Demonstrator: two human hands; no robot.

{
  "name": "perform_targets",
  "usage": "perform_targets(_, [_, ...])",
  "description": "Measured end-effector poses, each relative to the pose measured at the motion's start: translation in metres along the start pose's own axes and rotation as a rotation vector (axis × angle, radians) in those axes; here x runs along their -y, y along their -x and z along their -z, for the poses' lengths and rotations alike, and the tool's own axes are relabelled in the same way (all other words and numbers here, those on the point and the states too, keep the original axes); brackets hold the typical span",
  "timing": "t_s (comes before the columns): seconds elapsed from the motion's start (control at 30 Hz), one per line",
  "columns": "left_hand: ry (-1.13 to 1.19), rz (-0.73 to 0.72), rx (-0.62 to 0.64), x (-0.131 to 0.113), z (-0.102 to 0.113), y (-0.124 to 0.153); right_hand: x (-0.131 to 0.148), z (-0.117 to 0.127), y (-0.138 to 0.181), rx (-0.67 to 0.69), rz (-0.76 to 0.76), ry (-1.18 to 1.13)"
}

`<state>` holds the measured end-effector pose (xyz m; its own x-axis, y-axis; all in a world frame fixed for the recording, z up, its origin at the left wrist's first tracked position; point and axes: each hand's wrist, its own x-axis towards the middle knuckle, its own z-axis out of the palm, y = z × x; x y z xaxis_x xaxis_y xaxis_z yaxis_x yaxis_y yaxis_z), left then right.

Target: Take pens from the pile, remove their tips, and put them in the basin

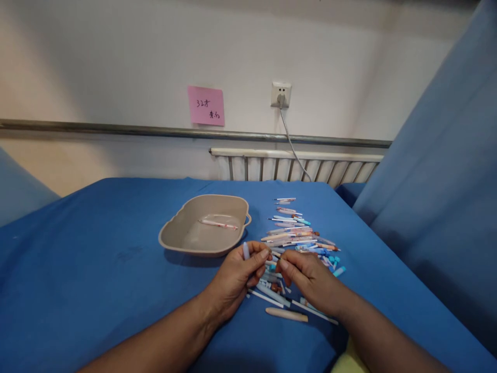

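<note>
Slim, multicoloured plastic pen parts (289,235) strew a blue cloth-covered table (116,264)

The left hand (238,267) grips a pale-blue plastic tube (246,250); the right hand (306,274) pinches a thin, partly hidden piece (276,255) over the parts. Left of them sits a taupe plastic basin (186,220) holding one pinkish-white pen (218,224). Beyond the far edge stand a white wall (116,67) and white metal radiator (298,154); a blue fabric curtain (438,181) hangs right.

Basin (202,252) plain grey-brown, pen (217,224) inside it pale with reddish marks, pen parts (287,235) mixed white, peach, pale blue, turquoise and brown, loose barrel (285,314) cream, cloth (116,300) deep blue, curtain (435,155) greyer blue, note (206,98) pink with dark handwriting.
</note>
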<state>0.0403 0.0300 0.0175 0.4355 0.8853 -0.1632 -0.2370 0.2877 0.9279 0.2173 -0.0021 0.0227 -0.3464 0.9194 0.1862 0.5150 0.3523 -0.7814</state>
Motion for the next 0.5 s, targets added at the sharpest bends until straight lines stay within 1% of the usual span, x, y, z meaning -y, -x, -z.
perform_targets(0.13, [-0.156,-0.043,-0.017,0.0019,-0.0039,0.0012,0.0003,-0.0007,0.0003,-0.003,0.012,0.015])
perform_targets(0.23, [-0.205,-0.08,-0.045,0.0032,-0.0068,0.0018,-0.0011,-0.0024,0.0015,-0.05,0.01,-0.016])
perform_targets(0.33, [-0.19,-0.077,-0.069,0.0038,-0.0077,0.0015,-0.0031,-0.0044,0.0034,-0.109,-0.008,-0.08])
perform_targets(0.4, [-0.158,-0.045,-0.064,0.0039,-0.0069,0.0009,-0.0036,-0.0051,0.0047,-0.145,0.006,-0.073])
perform_targets(0.5, [-0.083,-0.001,-0.029,0.0044,-0.005,0.0006,-0.0024,-0.0045,0.0054,-0.195,0.119,0.021])
